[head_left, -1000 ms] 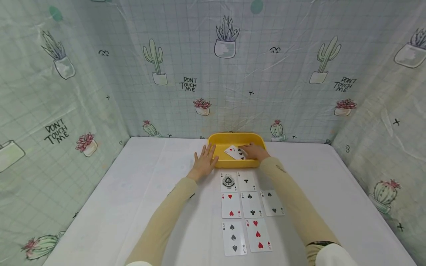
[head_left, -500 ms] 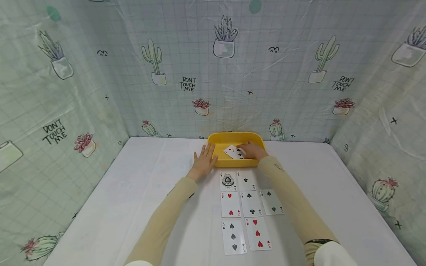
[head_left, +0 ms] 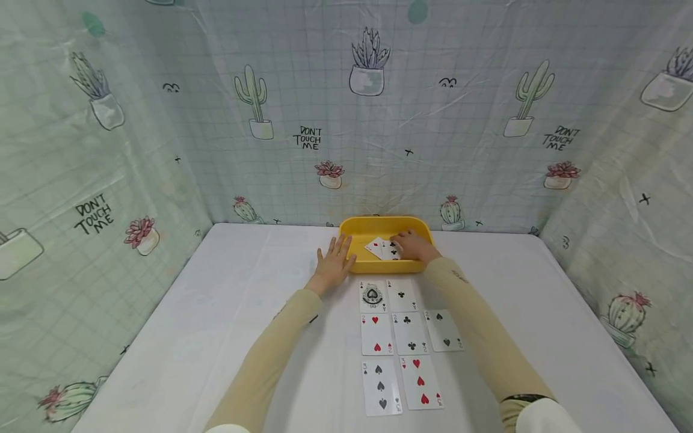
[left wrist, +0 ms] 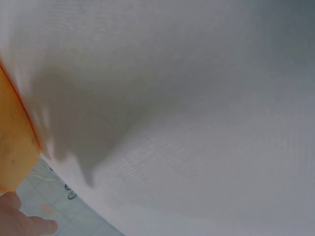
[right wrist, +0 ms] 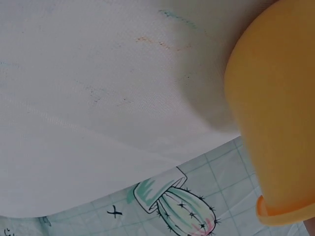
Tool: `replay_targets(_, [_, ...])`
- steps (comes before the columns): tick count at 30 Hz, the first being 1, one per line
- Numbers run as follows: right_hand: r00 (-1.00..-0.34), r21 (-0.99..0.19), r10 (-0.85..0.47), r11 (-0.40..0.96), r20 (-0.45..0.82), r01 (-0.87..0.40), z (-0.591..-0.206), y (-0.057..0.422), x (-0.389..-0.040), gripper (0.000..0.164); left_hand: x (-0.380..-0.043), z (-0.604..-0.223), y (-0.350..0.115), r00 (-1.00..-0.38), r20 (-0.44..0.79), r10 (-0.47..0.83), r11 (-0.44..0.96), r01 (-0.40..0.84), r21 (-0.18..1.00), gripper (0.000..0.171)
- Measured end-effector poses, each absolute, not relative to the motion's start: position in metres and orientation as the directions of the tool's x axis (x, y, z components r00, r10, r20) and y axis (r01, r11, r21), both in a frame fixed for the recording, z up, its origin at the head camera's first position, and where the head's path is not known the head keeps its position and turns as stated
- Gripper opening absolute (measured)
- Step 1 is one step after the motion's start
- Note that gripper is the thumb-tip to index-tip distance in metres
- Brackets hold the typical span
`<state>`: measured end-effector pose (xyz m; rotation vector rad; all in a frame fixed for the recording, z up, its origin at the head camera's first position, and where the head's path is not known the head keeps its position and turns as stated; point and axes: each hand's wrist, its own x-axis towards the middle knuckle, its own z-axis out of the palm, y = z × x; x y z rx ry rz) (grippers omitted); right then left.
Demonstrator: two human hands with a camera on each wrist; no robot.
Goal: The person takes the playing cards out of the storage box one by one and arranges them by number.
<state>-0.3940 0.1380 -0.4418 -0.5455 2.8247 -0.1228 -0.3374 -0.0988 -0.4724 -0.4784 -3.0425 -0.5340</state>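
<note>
In the head view, a yellow tray (head_left: 373, 266) stands at the back of the white table. My left hand (head_left: 331, 267) rests against its left rim with fingers spread. Inside the tray my right hand (head_left: 414, 245) has bent fingers at the right edge of a playing card with clubs (head_left: 388, 250), seemingly pinching it; the thumb is hard to make out. A playing card with a red diamond (head_left: 373, 247) lies partly beneath it. In the left wrist view, fingertips (left wrist: 42, 226) show beside the tray. The right wrist view mostly shows the tray's outer wall (right wrist: 275, 98).
Face-up cards lie in rows before the tray: aces, including the ace of spades (head_left: 372, 296), twos, including the two of hearts (head_left: 376, 334), and threes, including the three of hearts (head_left: 421, 382). A printed cloth (head_left: 379, 138) hangs behind the table.
Inside the tray, the card with clubs has turned and fanned apart from the diamond card under my right fingers. My left hand stays at the left rim.
</note>
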Motion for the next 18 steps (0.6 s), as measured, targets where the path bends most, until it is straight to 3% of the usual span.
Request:
replay_targets(12, [-0.932,-0.082,-0.353,0.934,-0.084,-0.347,-0.424,0.15,-0.391,0.09,-0.338,-0.474,-0.098,-0.952,0.076,0.295,0.9,0.304,0.313,0.057])
replay_targets(18, [-0.937,-0.086,-0.347,0.935,-0.035,-0.343,-0.41,0.154,-0.384,0.093,-0.337,-0.473,-0.099,-0.95,0.078,0.301,0.893,0.31,0.327,0.057])
